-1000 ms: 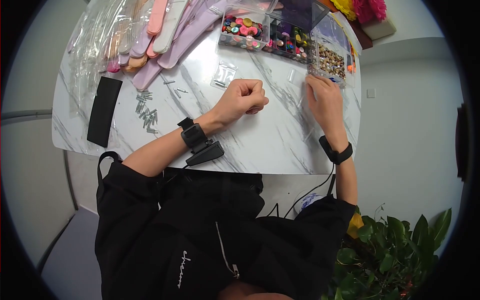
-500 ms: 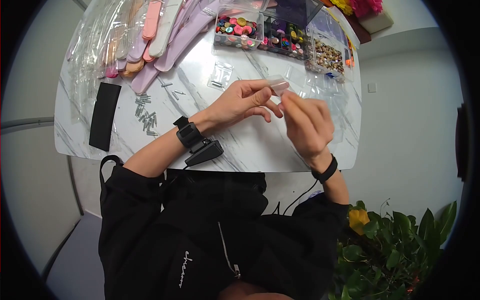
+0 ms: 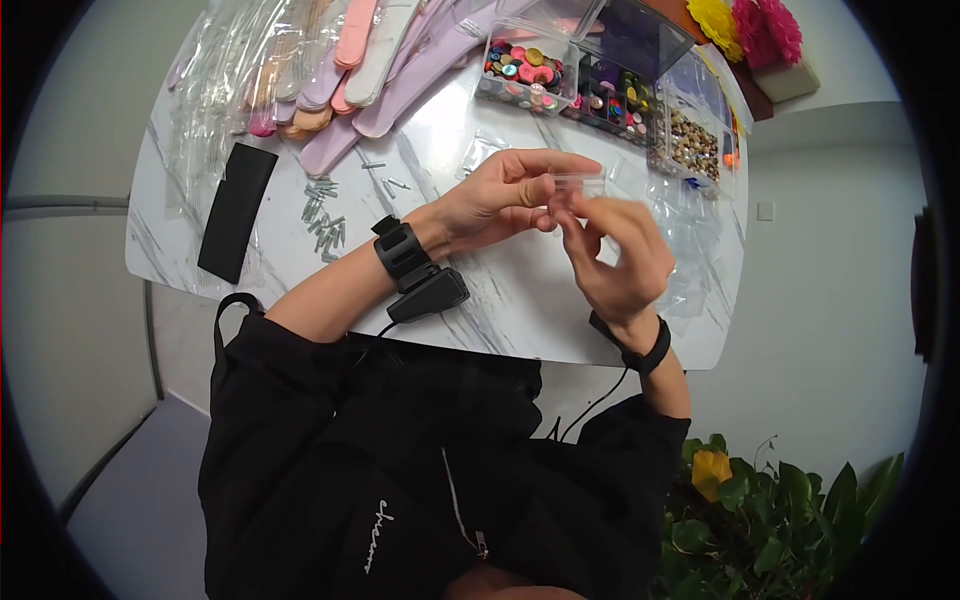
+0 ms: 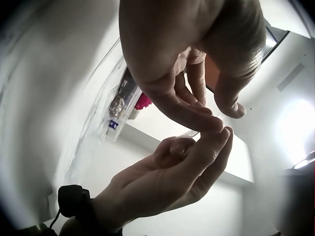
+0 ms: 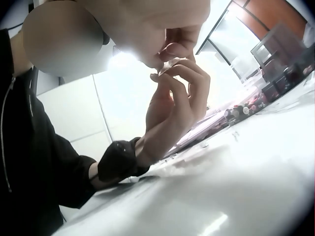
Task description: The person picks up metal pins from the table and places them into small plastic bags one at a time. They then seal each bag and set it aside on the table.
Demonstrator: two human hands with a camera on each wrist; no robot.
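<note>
A small clear plastic bag point(image 3: 582, 184) is held above the marble table point(image 3: 520, 300), in front of my chest. My left hand point(image 3: 560, 186) pinches its left edge between thumb and fingers. My right hand point(image 3: 577, 214) meets it from below and right, fingertips pinching the same bag. In the left wrist view the left hand's fingertips point(image 4: 216, 120) touch the right hand's fingers point(image 4: 216, 140), with the bag point(image 4: 194, 132) a thin sliver between them. The right wrist view shows the bag point(image 5: 170, 64) pinched by both hands. What the bag holds cannot be seen.
Clear boxes of coloured buttons point(image 3: 522, 68) and beads point(image 3: 690, 145) stand at the table's far side, with pastel strips point(image 3: 385, 55) to their left. A black strip point(image 3: 237, 212) and several small metal pins point(image 3: 322, 215) lie left. Loose clear bags point(image 3: 695, 235) lie right. A plant point(image 3: 790, 520) stands at lower right.
My right hand took a clear bag from the table by the bead box and brought it to the left hand. Both hands have risen off the table and now pinch it together.
</note>
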